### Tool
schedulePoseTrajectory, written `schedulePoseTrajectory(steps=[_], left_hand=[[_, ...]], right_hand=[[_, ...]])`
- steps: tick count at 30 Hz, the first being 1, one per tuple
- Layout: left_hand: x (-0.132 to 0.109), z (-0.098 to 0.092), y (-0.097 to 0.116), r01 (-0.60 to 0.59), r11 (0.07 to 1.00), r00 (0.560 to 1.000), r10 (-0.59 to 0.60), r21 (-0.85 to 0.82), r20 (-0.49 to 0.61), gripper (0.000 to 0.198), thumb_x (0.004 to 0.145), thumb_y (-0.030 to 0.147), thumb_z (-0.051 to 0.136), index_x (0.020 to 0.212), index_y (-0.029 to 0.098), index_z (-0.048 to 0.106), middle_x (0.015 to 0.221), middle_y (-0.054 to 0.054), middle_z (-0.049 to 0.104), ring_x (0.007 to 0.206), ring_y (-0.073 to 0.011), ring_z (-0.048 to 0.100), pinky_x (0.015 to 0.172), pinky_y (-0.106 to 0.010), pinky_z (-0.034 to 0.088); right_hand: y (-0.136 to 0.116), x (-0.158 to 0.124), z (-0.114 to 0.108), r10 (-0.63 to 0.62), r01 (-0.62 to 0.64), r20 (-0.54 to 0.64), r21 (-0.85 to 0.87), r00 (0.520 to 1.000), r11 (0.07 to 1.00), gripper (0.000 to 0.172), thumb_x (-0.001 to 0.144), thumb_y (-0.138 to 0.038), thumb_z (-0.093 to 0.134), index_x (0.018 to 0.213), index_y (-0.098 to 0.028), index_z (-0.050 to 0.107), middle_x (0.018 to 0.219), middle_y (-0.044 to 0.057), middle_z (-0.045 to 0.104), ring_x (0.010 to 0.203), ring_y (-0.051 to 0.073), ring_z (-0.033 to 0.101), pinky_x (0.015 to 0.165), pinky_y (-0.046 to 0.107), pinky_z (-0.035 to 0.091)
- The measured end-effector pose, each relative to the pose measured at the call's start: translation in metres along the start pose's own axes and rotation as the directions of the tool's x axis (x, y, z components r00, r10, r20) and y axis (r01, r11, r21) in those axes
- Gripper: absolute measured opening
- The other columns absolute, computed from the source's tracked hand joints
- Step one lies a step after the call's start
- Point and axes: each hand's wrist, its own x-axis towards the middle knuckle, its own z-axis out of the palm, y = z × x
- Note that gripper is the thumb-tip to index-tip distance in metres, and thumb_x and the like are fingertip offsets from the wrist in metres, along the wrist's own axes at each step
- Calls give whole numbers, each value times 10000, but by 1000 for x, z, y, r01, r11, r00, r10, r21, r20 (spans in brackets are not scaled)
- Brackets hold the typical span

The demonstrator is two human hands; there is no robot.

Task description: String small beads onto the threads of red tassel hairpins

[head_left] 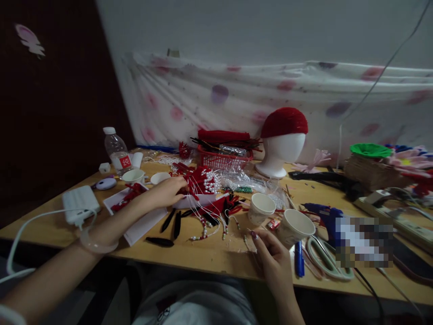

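Note:
My left hand (169,192) reaches over the table with bent fingers against a red piece with white pearl beads (206,180); what its fingertips grip is hidden. White threads (204,207) trail from that piece towards strung bead strands (204,228) on the table. Near the front edge, my right hand (272,253) is closed in a pinch, with something thin and pale at the fingertips, too small to name. A paper cup (262,207) and a second paper cup (297,225) stand just beyond it. Black leaf-shaped pieces (177,225) lie between the hands.
A white foam head (282,153) wears a red cap (286,122). Behind the beads sits a red basket (225,160). At right lie scissors (324,259), a blue marker (299,259), a glue gun (321,210) and a power strip (402,221). A water bottle (117,151) and power bank (80,205) stand left.

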Motion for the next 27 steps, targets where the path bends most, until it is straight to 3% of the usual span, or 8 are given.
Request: schedulePoseTrajectory(steps=[4, 10, 15, 18, 23, 27], left_hand=[[7, 1, -5, 6, 1000, 992, -4, -19, 126, 180, 801, 219, 575, 928, 168, 692, 933, -69, 745, 856, -210, 672, 770, -289, 480], [11, 0, -1, 1, 999, 971, 9, -42, 238, 281, 742, 191, 558, 977, 178, 711, 976, -45, 761, 866, -210, 683, 753, -270, 480], [13, -3, -5, -14, 996, 962, 37, -86, 269, 497, 713, 187, 574, 1204, 181, 652, 1219, -65, 713, 1071, -229, 659, 899, -291, 485], [15, -7, -11, 2, 987, 956, 46, -161, 289, 536, 733, 196, 579, 1267, 183, 621, 1296, -85, 681, 1148, -234, 635, 982, -327, 462], [18, -12, -10, 32, 976, 954, 34, -214, 299, 489, 788, 169, 503, 1260, 182, 633, 1199, -75, 725, 1016, -190, 691, 847, -265, 517], [15, -24, -6, 9, 991, 969, 25, -137, 246, 381, 780, 160, 507, 1097, 185, 716, 1050, -59, 767, 935, -187, 701, 817, -259, 507]], right_hand=[[-2, -1, 1, 9, -9, -1, -2, 1000, 1000, 391, 746, -541, 735, 787, -152, 743, 637, 31, 643, 542, 132, 482, 489, 232, 354], [-2, -4, 1, 38, -36, -45, 38, 998, 999, 374, 765, -525, 723, 806, -154, 733, 615, 10, 585, 510, 106, 402, 450, 221, 268], [-3, -5, 1, 34, -33, -28, 46, 999, 998, 375, 778, -528, 711, 804, -154, 730, 561, -18, 516, 472, 88, 324, 432, 221, 225], [-5, -5, 1, 18, -17, -26, 26, 999, 1000, 374, 766, -529, 717, 784, -156, 733, 554, -13, 523, 482, 99, 360, 443, 223, 259], [-3, -4, 1, 1, 0, -23, 15, 1000, 1000, 354, 768, -522, 718, 777, -170, 741, 620, 26, 631, 546, 136, 501, 485, 222, 366], [0, -3, 0, 1, -1, -29, 3, 1000, 1000, 367, 760, -541, 720, 766, -175, 747, 622, 32, 645, 532, 142, 518, 474, 223, 386]])
